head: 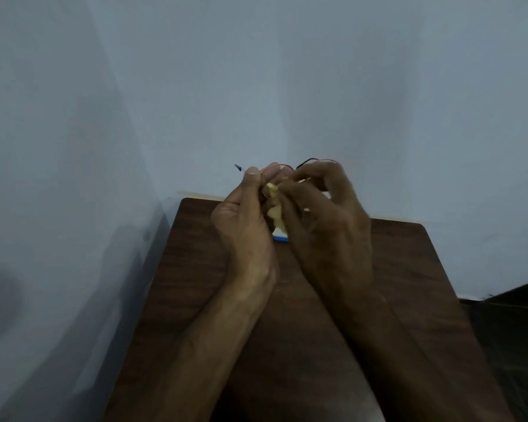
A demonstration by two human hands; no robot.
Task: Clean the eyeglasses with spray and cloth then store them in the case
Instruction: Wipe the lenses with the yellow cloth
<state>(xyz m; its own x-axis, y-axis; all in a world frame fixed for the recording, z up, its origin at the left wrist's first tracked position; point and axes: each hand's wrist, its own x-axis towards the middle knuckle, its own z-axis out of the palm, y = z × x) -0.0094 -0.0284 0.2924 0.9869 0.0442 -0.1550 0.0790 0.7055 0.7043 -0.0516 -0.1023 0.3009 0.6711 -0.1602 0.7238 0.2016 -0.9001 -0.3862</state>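
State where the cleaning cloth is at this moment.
In the head view, the yellowish cloth sits mid-frame, bunched between the left hand and right hand, raised above the dark wooden table, against the eyeglasses.

I hold thin-framed eyeglasses raised above the table, a bunched yellow cloth pressed against them.

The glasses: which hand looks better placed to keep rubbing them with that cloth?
The right hand, probably. Its fingers pinch the pale cloth against the eyeglasses, while the left hand only steadies the frame from the other side.
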